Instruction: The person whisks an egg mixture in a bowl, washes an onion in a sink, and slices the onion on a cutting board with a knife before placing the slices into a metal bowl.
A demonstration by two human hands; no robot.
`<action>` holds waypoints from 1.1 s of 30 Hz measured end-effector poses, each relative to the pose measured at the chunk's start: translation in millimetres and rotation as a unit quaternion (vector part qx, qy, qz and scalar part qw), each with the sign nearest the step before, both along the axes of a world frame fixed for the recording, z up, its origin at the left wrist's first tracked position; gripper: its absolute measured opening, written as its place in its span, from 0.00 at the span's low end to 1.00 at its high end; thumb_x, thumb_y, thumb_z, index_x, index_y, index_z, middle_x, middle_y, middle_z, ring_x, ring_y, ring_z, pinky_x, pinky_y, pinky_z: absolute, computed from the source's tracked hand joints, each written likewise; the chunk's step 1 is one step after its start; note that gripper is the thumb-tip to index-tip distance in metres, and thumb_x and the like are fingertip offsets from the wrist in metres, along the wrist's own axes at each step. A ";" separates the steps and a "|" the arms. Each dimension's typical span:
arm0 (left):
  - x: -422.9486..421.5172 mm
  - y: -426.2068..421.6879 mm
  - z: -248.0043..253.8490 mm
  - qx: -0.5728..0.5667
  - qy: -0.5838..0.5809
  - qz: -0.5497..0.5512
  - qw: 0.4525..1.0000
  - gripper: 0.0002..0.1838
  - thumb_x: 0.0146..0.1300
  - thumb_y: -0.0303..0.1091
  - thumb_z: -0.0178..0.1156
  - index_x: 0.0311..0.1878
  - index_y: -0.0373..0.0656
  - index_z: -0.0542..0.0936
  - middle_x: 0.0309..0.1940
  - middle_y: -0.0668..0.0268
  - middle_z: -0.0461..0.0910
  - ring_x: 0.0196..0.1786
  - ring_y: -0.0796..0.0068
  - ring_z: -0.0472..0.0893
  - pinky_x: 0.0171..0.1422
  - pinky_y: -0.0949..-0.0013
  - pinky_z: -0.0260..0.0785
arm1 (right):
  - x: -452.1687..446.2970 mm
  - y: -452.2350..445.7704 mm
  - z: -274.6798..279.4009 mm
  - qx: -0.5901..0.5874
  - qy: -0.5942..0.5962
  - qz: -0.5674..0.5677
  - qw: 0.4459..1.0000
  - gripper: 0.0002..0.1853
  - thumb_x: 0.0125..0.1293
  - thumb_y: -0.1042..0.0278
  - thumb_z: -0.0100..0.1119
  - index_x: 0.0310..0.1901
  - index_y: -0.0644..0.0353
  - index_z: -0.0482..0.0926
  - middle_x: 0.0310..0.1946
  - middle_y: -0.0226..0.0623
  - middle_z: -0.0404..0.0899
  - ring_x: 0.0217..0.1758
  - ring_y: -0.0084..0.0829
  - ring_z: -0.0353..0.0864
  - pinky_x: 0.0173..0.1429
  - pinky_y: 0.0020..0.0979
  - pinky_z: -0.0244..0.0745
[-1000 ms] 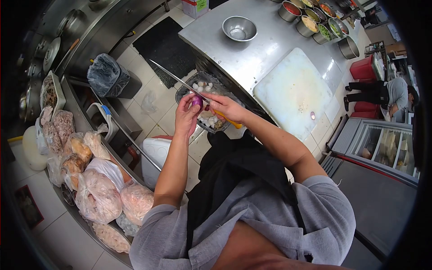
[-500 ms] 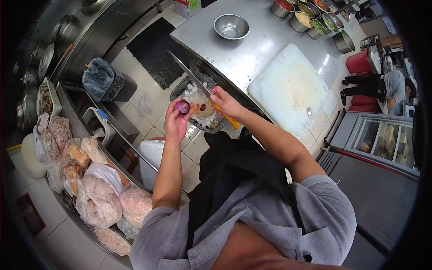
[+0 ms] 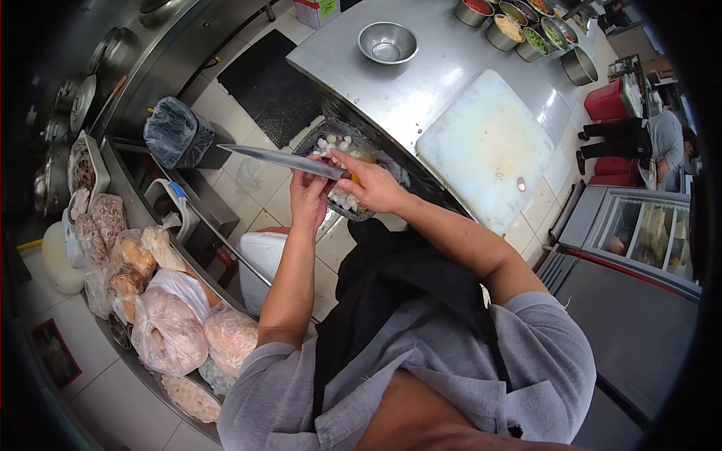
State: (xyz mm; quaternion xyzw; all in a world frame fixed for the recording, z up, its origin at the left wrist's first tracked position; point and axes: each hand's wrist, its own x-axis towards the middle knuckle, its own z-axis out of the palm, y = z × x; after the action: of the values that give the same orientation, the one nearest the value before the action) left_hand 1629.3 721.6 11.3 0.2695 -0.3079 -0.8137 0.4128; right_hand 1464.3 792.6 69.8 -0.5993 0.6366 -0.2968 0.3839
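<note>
My right hand (image 3: 374, 186) is closed around the yellow handle of a large kitchen knife (image 3: 278, 158). Its blade points left, lying across the top of my left hand (image 3: 307, 201). That left hand has its fingers curled round a red onion, which the blade and fingers now mostly hide. Below both hands stands a lined waste bin (image 3: 387, 158) holding white pieces that look like eggshells. Whether the edge touches the onion I cannot tell.
On the steel table (image 3: 338, 52) are a metal bowl (image 3: 387, 43), a white cutting board (image 3: 481, 143) with a small purple scrap, and several tins of chopped food (image 3: 505, 31). Bagged meat (image 3: 167, 331) fills the left counter. Another person (image 3: 662, 143) stands far right.
The knife has swung down to the left, from a steep upright angle to nearly level across the onion. My right hand has moved closer to my left, and the onion is now largely covered.
</note>
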 end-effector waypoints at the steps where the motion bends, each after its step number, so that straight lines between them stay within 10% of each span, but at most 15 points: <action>1: 0.1 -0.1 1.3 0.003 0.001 0.002 1.000 0.21 0.68 0.25 0.62 0.62 0.43 0.72 0.55 0.61 0.79 0.58 0.66 0.80 0.62 0.60 0.74 | -0.5 -0.6 0.2 -0.004 -0.012 -0.001 1.000 0.35 0.71 0.52 0.55 0.75 0.54 0.58 0.63 0.50 0.74 0.57 0.48 0.80 0.59 0.46 0.73; 13: 16.6 -0.6 -3.0 -0.005 -0.006 -0.014 1.000 0.21 0.68 0.25 0.59 0.63 0.41 0.70 0.56 0.59 0.78 0.58 0.64 0.79 0.65 0.55 0.75 | 1.7 -11.3 -29.0 -0.072 -0.071 0.004 0.995 0.24 0.73 0.56 0.54 0.66 0.57 0.74 0.59 0.49 0.79 0.59 0.46 0.81 0.62 0.39 0.74; 17: 27.6 -0.9 2.8 -0.009 0.005 -0.018 1.000 0.21 0.68 0.28 0.58 0.63 0.41 0.70 0.59 0.57 0.76 0.61 0.60 0.78 0.68 0.53 0.73 | 1.3 -18.4 -30.5 -0.036 -0.197 -0.028 0.979 0.23 0.77 0.59 0.51 0.68 0.59 0.72 0.50 0.37 0.81 0.46 0.24 0.81 0.55 0.29 0.75; 33: 29.2 -4.9 -14.3 -0.010 -0.016 0.029 0.999 0.20 0.69 0.23 0.58 0.62 0.41 0.70 0.58 0.59 0.75 0.61 0.62 0.78 0.65 0.56 0.74 | 17.7 -15.6 -26.9 0.001 -0.131 0.023 0.991 0.33 0.72 0.58 0.56 0.76 0.53 0.59 0.36 0.36 0.78 0.39 0.31 0.77 0.48 0.32 0.73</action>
State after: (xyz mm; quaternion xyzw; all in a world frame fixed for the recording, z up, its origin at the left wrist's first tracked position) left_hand 1658.5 716.6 -2.9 0.2870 -0.3144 -0.7938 0.4343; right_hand 1482.0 777.0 43.0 -0.5693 0.5675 -0.3628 0.4714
